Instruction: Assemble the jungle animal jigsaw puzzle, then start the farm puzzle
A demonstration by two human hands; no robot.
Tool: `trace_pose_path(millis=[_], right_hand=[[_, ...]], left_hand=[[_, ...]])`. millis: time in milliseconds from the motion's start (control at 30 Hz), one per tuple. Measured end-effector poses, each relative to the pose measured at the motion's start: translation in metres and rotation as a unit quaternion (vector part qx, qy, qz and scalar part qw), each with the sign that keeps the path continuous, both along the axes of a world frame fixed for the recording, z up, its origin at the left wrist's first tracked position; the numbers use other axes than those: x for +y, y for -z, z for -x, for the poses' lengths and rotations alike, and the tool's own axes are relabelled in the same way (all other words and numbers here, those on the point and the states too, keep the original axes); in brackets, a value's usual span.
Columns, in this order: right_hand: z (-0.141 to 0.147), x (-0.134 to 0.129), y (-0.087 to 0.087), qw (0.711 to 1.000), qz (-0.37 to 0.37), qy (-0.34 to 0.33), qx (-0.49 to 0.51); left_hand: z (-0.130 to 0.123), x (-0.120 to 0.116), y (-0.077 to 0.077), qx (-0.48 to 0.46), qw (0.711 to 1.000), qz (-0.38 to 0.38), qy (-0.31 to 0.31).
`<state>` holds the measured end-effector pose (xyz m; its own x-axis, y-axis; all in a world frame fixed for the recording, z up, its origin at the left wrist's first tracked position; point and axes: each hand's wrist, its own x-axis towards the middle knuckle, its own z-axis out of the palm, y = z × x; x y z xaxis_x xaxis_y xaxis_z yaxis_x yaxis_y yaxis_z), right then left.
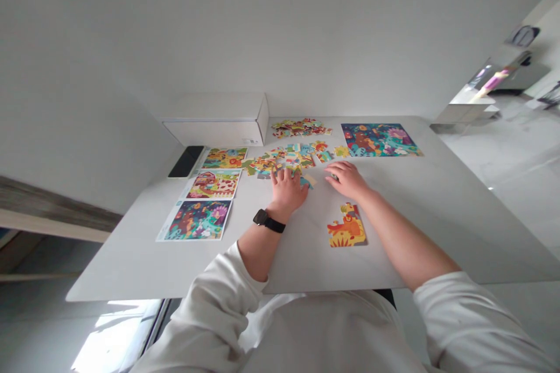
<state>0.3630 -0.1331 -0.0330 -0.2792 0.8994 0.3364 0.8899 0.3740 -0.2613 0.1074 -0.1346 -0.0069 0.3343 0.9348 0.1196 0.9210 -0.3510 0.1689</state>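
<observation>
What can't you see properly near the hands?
Head view:
- Pieces under the left hand: covered by its palm and fingers.
- Anything under the right hand: covered by its fingers.
- Pictures on the loose puzzle pieces: too small to make out.
- Print on the white box: too small.

Left hand point(286, 191), right hand point(346, 180) at jigsaw pieces point(280, 158)

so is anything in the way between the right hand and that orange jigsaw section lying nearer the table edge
Nothing visible stands in the way. Only the smooth white tabletop lies between the bare right hand and the orange jigsaw section. The multicoloured loose jigsaw pieces lie beyond the hand, away from the section.
</observation>
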Motion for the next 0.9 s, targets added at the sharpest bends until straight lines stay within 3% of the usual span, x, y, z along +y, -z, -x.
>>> trace_pose_path(millis=[200,333,600,900], right_hand=[[0.019,0.012,0.002,0.999,0.022,-0.037,-0.027],[0.033,0.016,0.003,0.996,0.055,-0.055,-0.045],[0.025,0.003,-0.001,1.000,0.017,0.009,-0.024],[0.023,0.003,-0.004,1.000,0.008,-0.003,-0.007]], left_hand=[[-0.002,0.002,0.003,-0.006,1.000,-0.001,-0.019],[0.000,0.004,0.006,-0.016,1.000,-0.009,0.009],[0.005,0.008,0.002,-0.009,0.999,0.016,0.046],[0.001,0.007,0.005,-0.048,0.998,0.005,0.034]])
